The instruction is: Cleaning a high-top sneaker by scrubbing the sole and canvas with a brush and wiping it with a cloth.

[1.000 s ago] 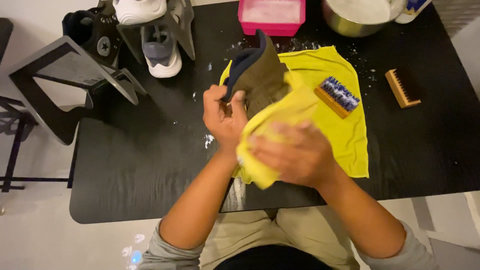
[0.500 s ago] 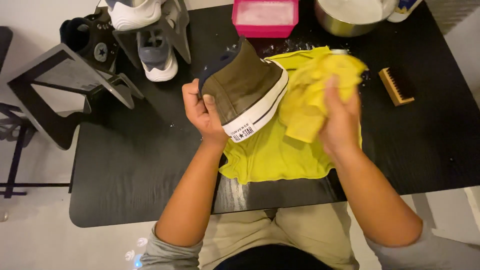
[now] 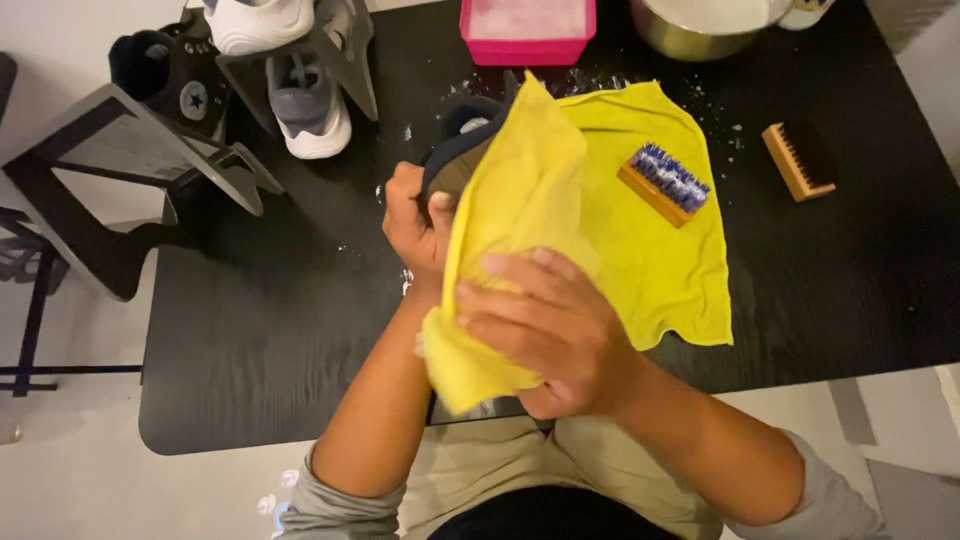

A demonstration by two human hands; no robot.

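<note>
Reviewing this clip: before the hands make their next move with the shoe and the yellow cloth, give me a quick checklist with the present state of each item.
1. Left hand grips the shoe: ok, fingers wrap its edge.
2. Right hand presses the yellow cloth against the shoe: ok.
3. Cloth covers the shoe's side: ok, only the dark top edge shows.
4. Blue-bristled brush lies apart from the hands: ok, it rests on the flat part of the cloth.
5. Wooden brush lies apart on the black table: ok.
6. Shoe surface clean: cannot tell, it is hidden.
</note>
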